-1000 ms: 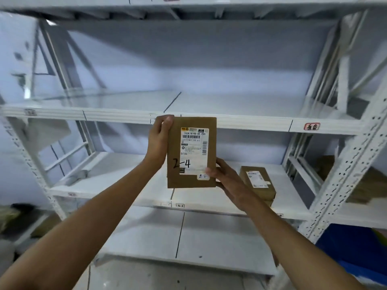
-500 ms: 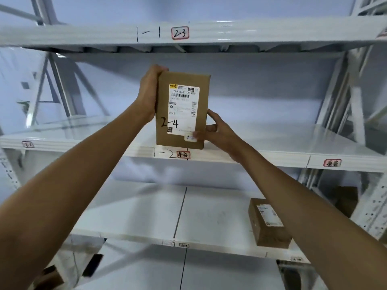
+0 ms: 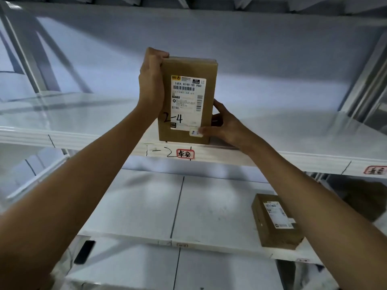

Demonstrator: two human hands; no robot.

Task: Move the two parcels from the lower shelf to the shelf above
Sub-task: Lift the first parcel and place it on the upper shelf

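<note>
A brown cardboard parcel (image 3: 187, 101) with a white label and "2-4" written on it stands upright at the front edge of the upper shelf (image 3: 293, 162). My left hand (image 3: 151, 80) grips its top left corner and left side. My right hand (image 3: 224, 126) holds its lower right corner, thumb on the label. A second brown parcel (image 3: 274, 222) with a white label lies flat on the lower shelf (image 3: 134, 206) at the right, partly hidden by my right forearm.
White metal shelving fills the view, with slanted uprights at left (image 3: 27, 49) and right (image 3: 364, 80). A red stamped tag (image 3: 185, 154) and "1-2" mark the upper shelf's edge. Another brown box (image 3: 364, 197) sits in shadow far right.
Both hands carried the parcel up from in front of the lower shelf to the upper shelf's front edge. My head tilted up and moved closer.
</note>
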